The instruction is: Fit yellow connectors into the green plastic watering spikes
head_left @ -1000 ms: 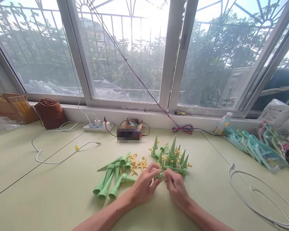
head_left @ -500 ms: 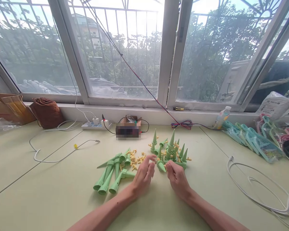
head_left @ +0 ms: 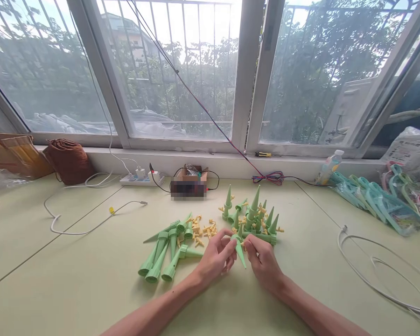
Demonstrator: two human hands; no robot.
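Observation:
My left hand holds a green plant-watering spike near its collar, with the tip slanting down toward me. Close at its right, my right hand is closed in a pinch at the spike's side. A bit of a small yellow valve shows at those fingertips; the rest of it is hidden. Behind the hands stand several green spikes with yellow valves, some upright and some lying. Left of my left hand is a pile of green spikes, beside loose yellow valves.
Along the window side are a power strip, a small box, a coiled cable and a bottle. Wrapped teal hangers lie at the right, near a white cable. A brown bag sits far left.
My left hand has closed on the green spike, which now points down toward me between both hands. My right hand stays pinched at its side. The view has shifted slightly.

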